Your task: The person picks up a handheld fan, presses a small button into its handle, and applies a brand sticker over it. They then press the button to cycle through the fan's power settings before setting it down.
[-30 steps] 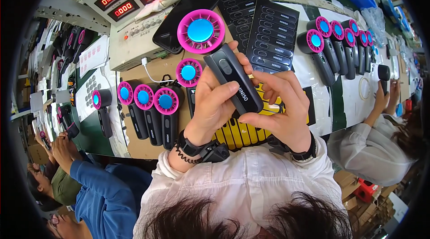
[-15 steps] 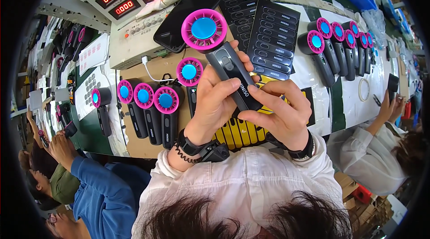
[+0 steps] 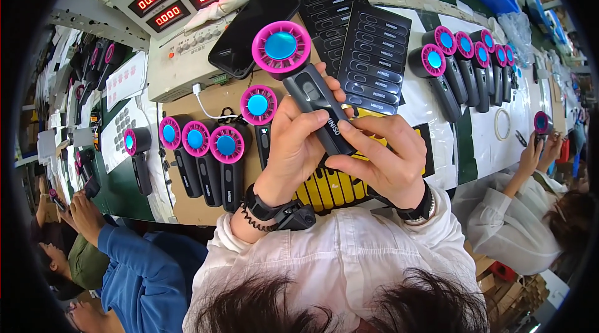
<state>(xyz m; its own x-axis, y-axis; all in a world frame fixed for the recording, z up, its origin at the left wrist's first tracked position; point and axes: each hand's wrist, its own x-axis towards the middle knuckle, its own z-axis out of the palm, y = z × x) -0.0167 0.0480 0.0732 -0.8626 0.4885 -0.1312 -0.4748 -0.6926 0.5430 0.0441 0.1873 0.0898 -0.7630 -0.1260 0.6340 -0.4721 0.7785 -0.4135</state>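
Left hand (image 3: 292, 146) clamped round handheld fan (image 3: 301, 82), face-up above yellow sheet (image 3: 334, 190), likely steadying it; right hand (image 3: 394, 157) pinches its lower end, probably bracing; 3 more fans (image 3: 208, 174) lined up leftward, presumably handy.

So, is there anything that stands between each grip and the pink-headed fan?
Nothing visible does. The left grip wraps directly around the handle of the fan, and the right grip appears to touch the handle's lower end.
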